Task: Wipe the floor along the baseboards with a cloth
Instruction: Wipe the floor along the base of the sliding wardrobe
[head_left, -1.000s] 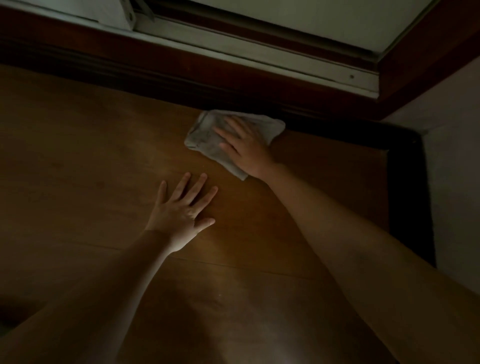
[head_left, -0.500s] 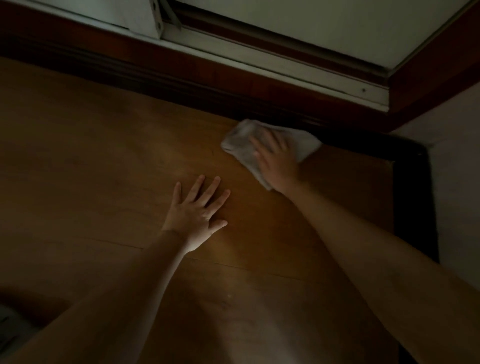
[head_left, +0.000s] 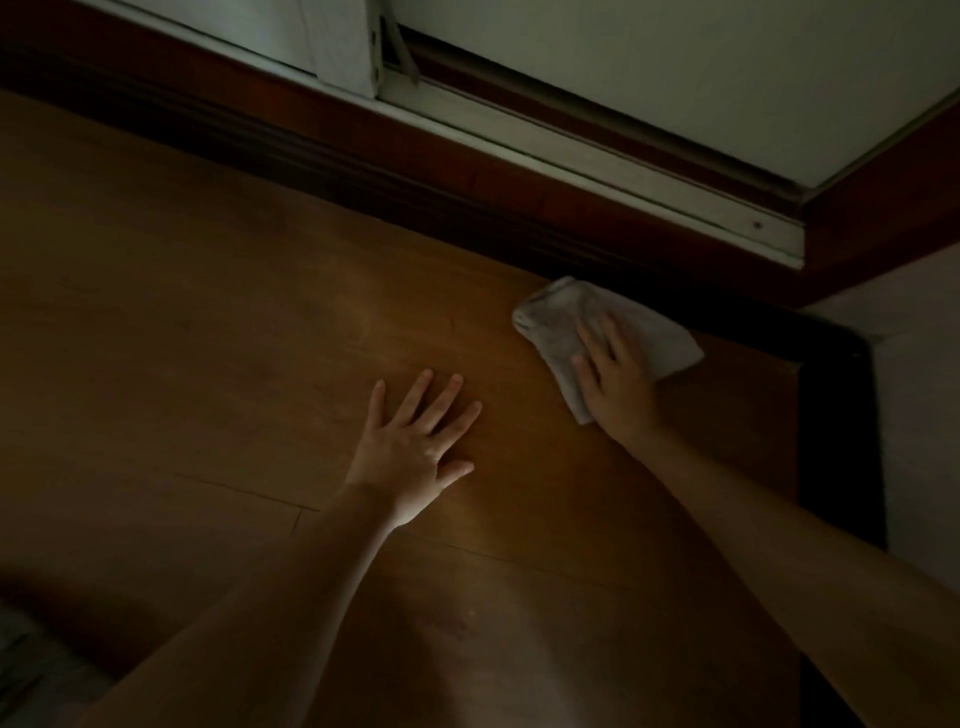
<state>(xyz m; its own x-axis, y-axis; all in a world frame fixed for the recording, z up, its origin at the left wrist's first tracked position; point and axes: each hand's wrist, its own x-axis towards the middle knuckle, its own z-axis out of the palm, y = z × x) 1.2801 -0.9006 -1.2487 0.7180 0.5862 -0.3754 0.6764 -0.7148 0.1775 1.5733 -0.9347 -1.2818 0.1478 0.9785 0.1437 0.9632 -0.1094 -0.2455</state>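
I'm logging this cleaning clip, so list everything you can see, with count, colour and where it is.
cloth: one, pale grey, on the floor against the far baseboard, near the corner
floor: one, brown wood planks, fills the middle
baseboard: two runs, dark brown, along the far wall and right wall, meeting at the corner
sliding track: one, whitish, above the far baseboard
left hand: one, flat on the floor, fingers spread
right hand: one, pressing flat on the cloth

Across the top of the frame a pale sliding door track (head_left: 571, 150) runs diagonally, with a white door panel (head_left: 675, 67) above it. At right, a light wall (head_left: 914, 374) fills the edge. Bottom left corner shows grey fabric (head_left: 31, 675), too dim to identify.
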